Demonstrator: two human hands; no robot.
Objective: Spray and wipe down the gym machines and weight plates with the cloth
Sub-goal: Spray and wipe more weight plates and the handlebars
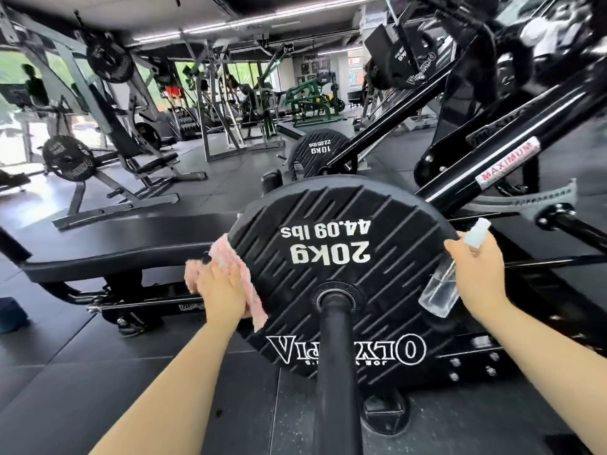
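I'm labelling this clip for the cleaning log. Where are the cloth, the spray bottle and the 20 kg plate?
cloth [230,257]: head view, on the pink fabric above the fingers.
spray bottle [438,290]: head view, on its clear body.
20 kg plate [328,238]: head view, on its printed face.

You have a pink-and-white cloth [230,274] flat against the left face of the black 20kg weight plate [335,277], which sits upright on its bar. A clear spray bottle [441,290] slants beside the plate's right edge.
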